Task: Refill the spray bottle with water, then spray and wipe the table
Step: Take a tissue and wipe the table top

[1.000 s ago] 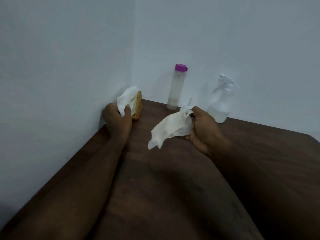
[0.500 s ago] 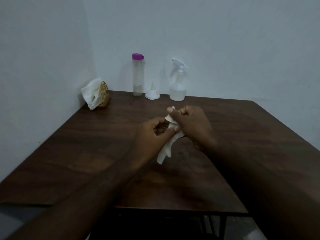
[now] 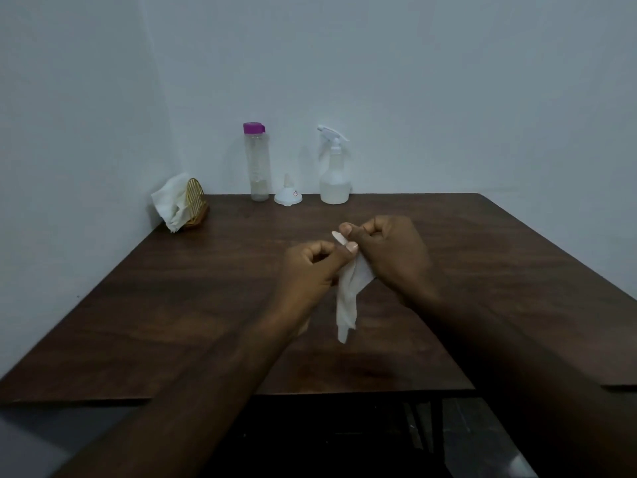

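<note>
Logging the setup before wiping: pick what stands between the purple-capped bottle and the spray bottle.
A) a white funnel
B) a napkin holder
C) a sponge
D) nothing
A: the white funnel rests wide end down between the purple-capped bottle and the spray bottle.

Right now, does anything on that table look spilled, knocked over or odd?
Nothing spilled or toppled. Only the tissues sag out of the gold holder at the far-left corner, and the white funnel sits wide end down.
</note>
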{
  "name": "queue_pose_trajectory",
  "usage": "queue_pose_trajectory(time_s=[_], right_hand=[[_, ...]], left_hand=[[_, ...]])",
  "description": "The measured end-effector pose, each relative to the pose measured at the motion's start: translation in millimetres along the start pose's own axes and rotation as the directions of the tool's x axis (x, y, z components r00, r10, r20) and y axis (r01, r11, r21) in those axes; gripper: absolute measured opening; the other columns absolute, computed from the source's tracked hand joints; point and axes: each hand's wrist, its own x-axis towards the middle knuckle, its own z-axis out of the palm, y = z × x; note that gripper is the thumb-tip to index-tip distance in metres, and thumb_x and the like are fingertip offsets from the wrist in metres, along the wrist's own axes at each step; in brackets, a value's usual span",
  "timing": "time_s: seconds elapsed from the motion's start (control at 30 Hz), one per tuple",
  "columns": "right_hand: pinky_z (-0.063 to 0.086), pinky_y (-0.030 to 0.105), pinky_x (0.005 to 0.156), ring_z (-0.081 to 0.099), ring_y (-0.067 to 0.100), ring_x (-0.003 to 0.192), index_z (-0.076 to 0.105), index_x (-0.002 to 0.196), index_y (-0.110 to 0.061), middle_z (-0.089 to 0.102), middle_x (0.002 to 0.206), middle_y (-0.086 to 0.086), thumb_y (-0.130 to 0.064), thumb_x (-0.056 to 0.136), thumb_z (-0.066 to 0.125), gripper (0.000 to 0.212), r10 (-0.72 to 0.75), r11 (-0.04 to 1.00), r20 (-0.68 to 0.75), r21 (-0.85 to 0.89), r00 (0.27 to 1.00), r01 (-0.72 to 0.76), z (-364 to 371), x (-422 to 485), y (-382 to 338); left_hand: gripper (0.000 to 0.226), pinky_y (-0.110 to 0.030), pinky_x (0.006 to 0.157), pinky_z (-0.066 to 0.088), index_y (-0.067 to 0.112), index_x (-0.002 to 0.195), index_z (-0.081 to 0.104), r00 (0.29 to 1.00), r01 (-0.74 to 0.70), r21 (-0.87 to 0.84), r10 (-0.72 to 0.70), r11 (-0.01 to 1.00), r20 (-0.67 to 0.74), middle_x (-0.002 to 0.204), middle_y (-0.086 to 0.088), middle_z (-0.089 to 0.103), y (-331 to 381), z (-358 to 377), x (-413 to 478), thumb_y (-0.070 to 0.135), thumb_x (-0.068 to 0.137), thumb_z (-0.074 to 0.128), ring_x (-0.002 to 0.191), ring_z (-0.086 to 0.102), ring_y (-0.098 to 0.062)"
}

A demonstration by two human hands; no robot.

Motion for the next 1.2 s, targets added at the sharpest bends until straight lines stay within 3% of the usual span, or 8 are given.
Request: queue_pose_trajectory(time_s=[0.17,0.37,0.5,0.67,0.87,1.0,1.1,1.2], right_hand=[[0.059,0.041,0.073,0.071,0.020,0.079,0.073,0.084,-0.014,0.075,0.081,0.002,-0.029,0.092,0.066,0.018,-0.002,1.000,0.123,-0.005,0.992,0.003,-7,-8,2],[0.039,0.021,0.034,0.051,0.012,0.042,0.066,0.083,-0.012,0.065,0.062,0.001,-0.024,0.095,0.062,0.018,0.190,0.921,0.311,0.273,0.931,-0.279,-38,-3,4],[0.031,0.018,0.031,0.040,0.008,0.034,0.065,0.087,-0.006,0.058,0.055,0.002,-0.025,0.094,0.063,0.020,0.204,0.954,0.430,0.116,0.880,-0.277,-53,6,14],[0.038,0.024,0.050,0.062,0.019,0.068,0.057,0.071,-0.019,0.060,0.071,-0.003,-0.031,0.090,0.067,0.025,0.159,0.776,0.205,-0.631,0.966,0.006,-46,4,49],[0.050,0.033,0.079,0.062,0.011,0.086,0.066,0.095,-0.019,0.068,0.094,-0.006,-0.040,0.097,0.055,0.024,0.025,0.884,0.422,-0.432,0.906,0.177,8,-27,33],[0.018,0.044,0.120,0.019,0.026,0.149,0.031,0.149,-0.005,0.026,0.159,0.012,-0.067,0.094,0.033,0.083,0.251,0.754,0.507,-0.637,0.824,0.162,50,-51,44],[-0.006,0.049,0.122,-0.012,0.023,0.152,-0.001,0.156,-0.006,-0.007,0.165,0.011,-0.081,0.082,0.011,0.106,0.324,0.668,0.519,-0.718,0.791,0.198,65,-65,50],[-0.008,0.046,0.122,-0.015,0.019,0.151,-0.005,0.157,-0.012,-0.010,0.165,0.007,-0.080,0.080,0.009,0.103,0.270,0.670,0.596,-0.680,0.756,0.298,59,-69,51]], left_hand=[[0.015,-0.044,0.083,0.056,0.001,0.092,0.070,0.987,0.097,-0.069,-0.105,0.993,-0.118,0.092,-0.017,0.074,6,0,3,0.011,0.090,0.058,0.086,0.070,-0.028],[0.016,-0.033,0.066,0.058,0.000,0.100,0.065,0.956,0.287,-0.223,-0.293,0.932,0.008,0.088,-0.016,0.072,24,-32,20,0.009,0.092,0.053,0.076,0.069,-0.025],[0.009,-0.024,0.055,0.054,0.002,0.094,0.067,0.946,0.321,0.008,-0.321,0.947,0.035,0.078,-0.009,0.070,17,-38,33,0.008,0.090,0.063,0.061,0.065,-0.015],[0.019,-0.029,0.056,0.052,0.020,0.100,0.056,0.994,0.096,0.552,-0.048,0.828,-0.102,0.077,-0.003,0.064,-45,-49,36,0.022,0.087,0.070,0.063,0.063,-0.015],[0.006,-0.039,0.063,0.055,0.022,0.087,0.063,0.975,0.021,0.546,0.103,0.838,-0.196,0.079,-0.011,0.065,-68,-67,33,0.027,0.091,0.063,0.069,0.064,-0.024],[0.012,-0.031,0.054,0.050,0.020,0.083,0.064,0.950,-0.016,0.439,0.151,0.898,-0.273,0.077,-0.014,0.066,-73,-75,30,0.027,0.091,0.061,0.060,0.059,-0.019],[0.018,-0.013,0.055,0.044,0.014,0.085,0.064,0.931,-0.024,0.415,0.171,0.910,-0.323,0.072,-0.004,0.067,-72,-75,30,0.029,0.094,0.058,0.060,0.058,-0.005],[0.022,-0.020,0.058,0.047,0.019,0.084,0.062,0.929,-0.005,0.398,0.152,0.917,-0.339,0.072,0.003,0.065,-69,-82,32,0.036,0.096,0.054,0.061,0.058,-0.002]])
